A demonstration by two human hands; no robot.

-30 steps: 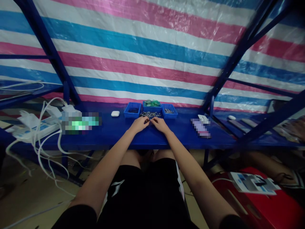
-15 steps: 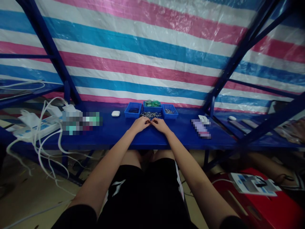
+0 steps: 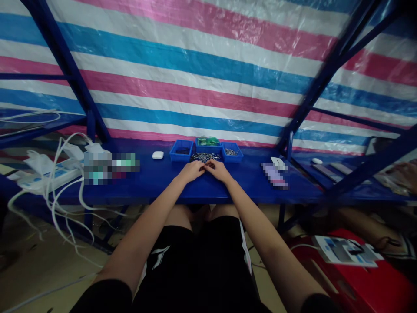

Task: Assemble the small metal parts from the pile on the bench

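My left hand (image 3: 193,171) and my right hand (image 3: 217,170) meet at the fingertips over the blue table (image 3: 202,192). The fingers of both are curled and pinched together, and whatever lies between them is too small to make out. Just beyond the fingertips lies a pile of thin metal pieces (image 3: 206,157), dark and silvery. Three blue bins stand around it: a left bin (image 3: 181,150) with dark pieces, a back bin (image 3: 208,143) with green bags, and a right bin (image 3: 232,152) with small silvery parts.
A white case (image 3: 158,155) lies left of the bins. Farther left is a power strip (image 3: 48,176) with tangled white cables. A purple item (image 3: 275,174), blurred out, lies at the right. Blue frame posts (image 3: 289,145) rise beside it. At the lower right stands a red stool (image 3: 374,282).
My fingers have shifted slightly where they meet, and the right fingers are a little higher. The bins and the pile look the same.
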